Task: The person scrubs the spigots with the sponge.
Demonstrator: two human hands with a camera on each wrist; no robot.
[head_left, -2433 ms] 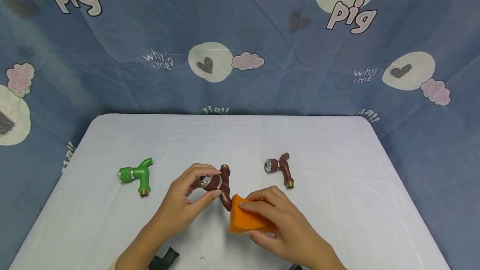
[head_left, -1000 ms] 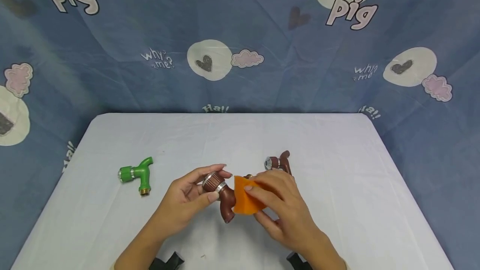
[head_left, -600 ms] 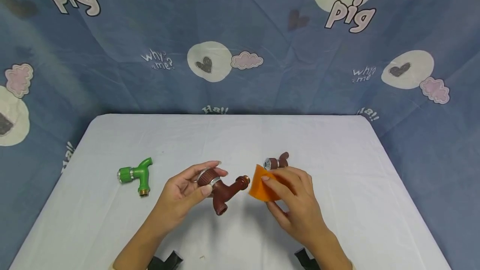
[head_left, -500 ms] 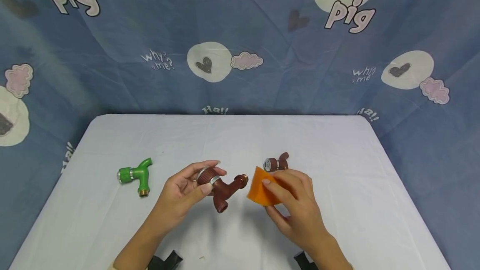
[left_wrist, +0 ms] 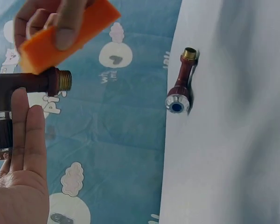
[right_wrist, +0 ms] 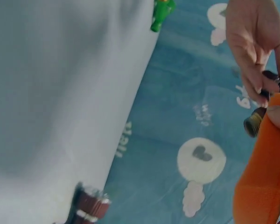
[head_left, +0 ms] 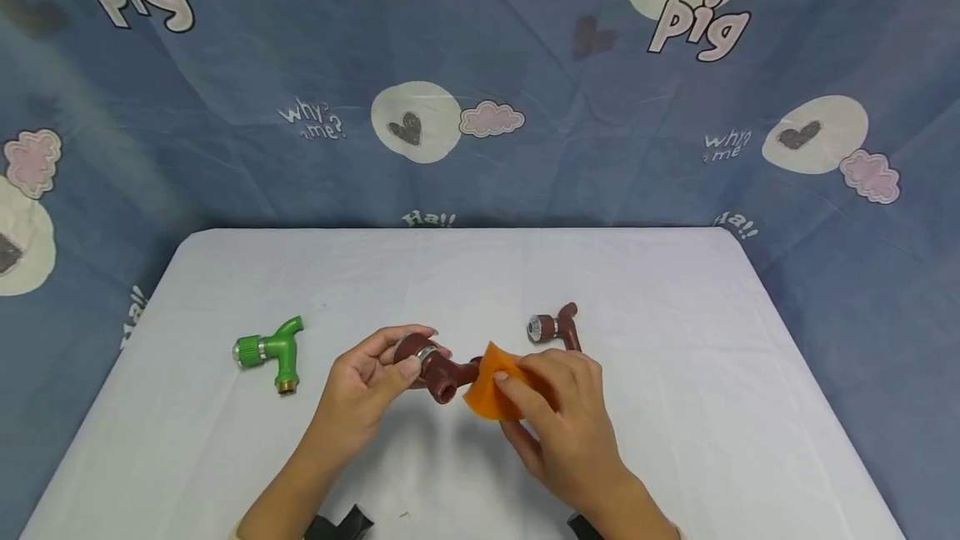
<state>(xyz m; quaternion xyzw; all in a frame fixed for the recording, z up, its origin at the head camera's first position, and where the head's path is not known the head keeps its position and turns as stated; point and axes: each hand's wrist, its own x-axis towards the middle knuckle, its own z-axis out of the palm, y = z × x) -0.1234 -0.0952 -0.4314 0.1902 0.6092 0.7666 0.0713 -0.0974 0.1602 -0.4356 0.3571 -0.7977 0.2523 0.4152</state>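
Note:
Held above the table, a reddish-brown tap [head_left: 444,375] has a ribbed knob and a silver ring. My left hand [head_left: 367,382] grips it by the knob end, thumb in front and fingers behind. An orange sponge [head_left: 491,386] is pinched between thumb and fingers of my right hand [head_left: 558,415]. In the head view the sponge covers the tap's threaded end. The left wrist view shows the brass thread [left_wrist: 64,80] with the sponge [left_wrist: 67,37] against the pipe beside it. Part of the knob is hidden by my left fingers.
A green tap [head_left: 277,352] lies at the left of the white table [head_left: 675,340]. Another brown tap [head_left: 558,327] lies at the right, partly behind my right hand. Black straps [head_left: 341,523] show near both wrists. A patterned blue cloth [head_left: 480,40] hangs behind.
The tap was turned from spout downward to spout facing me. My right hand drew the sponge away to the right, then brought it back left onto the pipe's threaded end.

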